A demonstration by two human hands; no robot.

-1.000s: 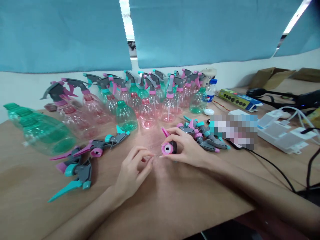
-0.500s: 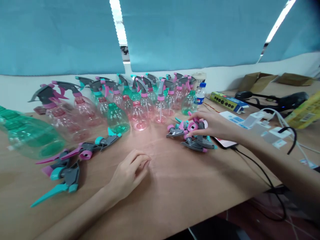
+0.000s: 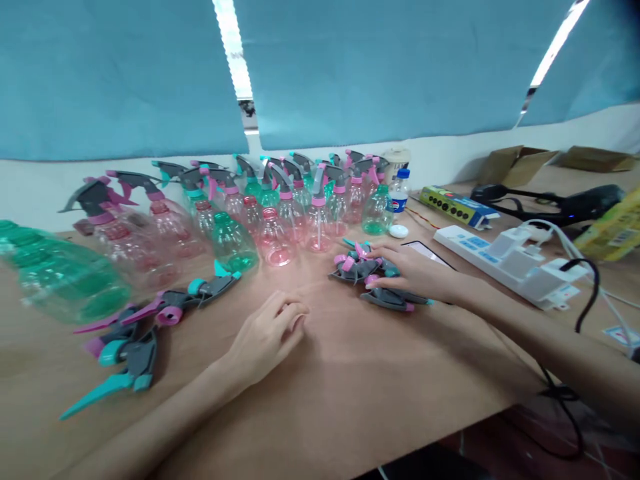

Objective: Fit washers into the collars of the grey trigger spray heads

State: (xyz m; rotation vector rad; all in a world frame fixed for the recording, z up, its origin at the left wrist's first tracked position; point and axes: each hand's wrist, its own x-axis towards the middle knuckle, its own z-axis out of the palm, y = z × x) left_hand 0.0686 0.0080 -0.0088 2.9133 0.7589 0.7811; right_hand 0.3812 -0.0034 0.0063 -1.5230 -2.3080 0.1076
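My left hand (image 3: 270, 337) rests on the table with its fingers loosely curled. A gap shows between thumb and fingers, and nothing is seen in it. My right hand (image 3: 413, 270) is down over a small pile of grey, pink and teal trigger spray heads (image 3: 357, 268). Its thumb and fingers close around a spray head in the pile, partly hidden by the hand. To the left lie more loose spray heads (image 3: 143, 353). Behind my hands stand clear pink bottles (image 3: 277, 243) and green bottles (image 3: 234, 247), some open-necked, several with spray heads on.
A white power strip (image 3: 500, 260) with plugs and cables lies at the right, near a phone (image 3: 427, 252) and a white cap (image 3: 399, 231). Further back are a Pepsi bottle (image 3: 399, 193), a yellow-green box (image 3: 455, 207) and a black device (image 3: 560, 203). The table's front edge runs below.
My right hand has lowered onto the pile, and the white cap now shows behind it. The view has shifted slightly; my left hand stays on the table.
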